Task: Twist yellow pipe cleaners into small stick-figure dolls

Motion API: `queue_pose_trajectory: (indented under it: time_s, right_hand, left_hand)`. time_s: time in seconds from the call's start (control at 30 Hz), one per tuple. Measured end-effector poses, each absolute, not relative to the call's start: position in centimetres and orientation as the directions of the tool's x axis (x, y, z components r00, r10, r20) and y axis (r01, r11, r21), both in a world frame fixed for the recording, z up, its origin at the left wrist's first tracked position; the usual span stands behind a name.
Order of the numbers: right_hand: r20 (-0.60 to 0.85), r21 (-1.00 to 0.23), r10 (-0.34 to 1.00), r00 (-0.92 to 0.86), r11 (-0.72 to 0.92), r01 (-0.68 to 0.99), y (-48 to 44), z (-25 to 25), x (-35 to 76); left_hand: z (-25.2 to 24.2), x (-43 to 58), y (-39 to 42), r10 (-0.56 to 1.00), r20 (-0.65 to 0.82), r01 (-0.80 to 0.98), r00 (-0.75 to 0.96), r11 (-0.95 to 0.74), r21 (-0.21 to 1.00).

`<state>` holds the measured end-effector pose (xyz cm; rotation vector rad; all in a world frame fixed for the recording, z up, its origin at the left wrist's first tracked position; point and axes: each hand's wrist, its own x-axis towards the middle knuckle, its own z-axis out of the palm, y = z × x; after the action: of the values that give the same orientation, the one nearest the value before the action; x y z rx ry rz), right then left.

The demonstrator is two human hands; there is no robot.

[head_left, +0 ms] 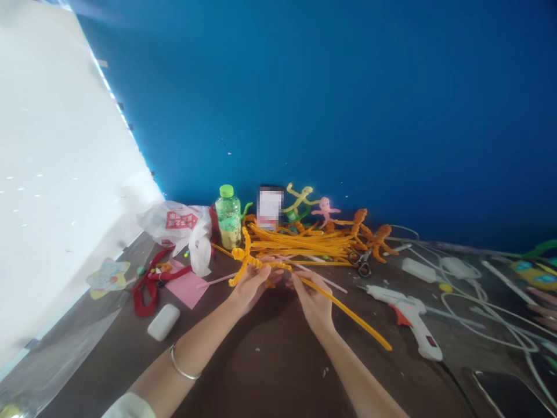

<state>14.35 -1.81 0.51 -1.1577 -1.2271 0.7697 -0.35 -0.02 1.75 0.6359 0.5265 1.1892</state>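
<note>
My left hand is closed around a twisted orange pipe-cleaner figure, whose limbs stick out above and to the left of the fingers. Between the thumb and fingers of my right hand is an orange pipe cleaner, its straight free end slanting down to the right. The two hands are close together, and a coiled orange stretch runs between them. Just behind lies a pile of loose orange pipe cleaners. The fingertips are partly hidden.
A white glue gun and scissors lie to the right, near white cables and a phone. A green-capped bottle, plastic bag, pink paper and white case are left. Another person's hand shows far right.
</note>
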Motion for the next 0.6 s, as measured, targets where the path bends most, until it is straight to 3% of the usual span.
queue_pose_trajectory:
  time_s: [0.13,0.27,0.4,0.6]
  right_hand:
    - [0.468,-0.85,0.864,0.189,0.381,0.362,-2.28,0.62,14.16]
    - [0.492,-0.832,0.855,0.164,0.407,0.377,-2.42,0.7,14.17]
    - [0.395,-0.905,0.906,0.154,0.354,0.238,-2.45,0.74,14.12]
    - [0.115,-0.979,0.979,0.17,0.14,-0.145,-1.89,0.43,14.36]
  left_hand:
    - [1.8,-0.56,0.0,0.945,-0.032,-0.682,0.326,0.258,0.684]
    - [1.76,-0.52,-0.07,0.957,-0.043,-0.654,0.288,0.23,0.721]
    - [1.5,-0.37,-0.06,0.966,-0.09,-0.59,0.241,0.219,0.777]
    - [1.25,-0.41,-0.58,0.948,-0.025,-0.426,0.318,0.166,0.889]
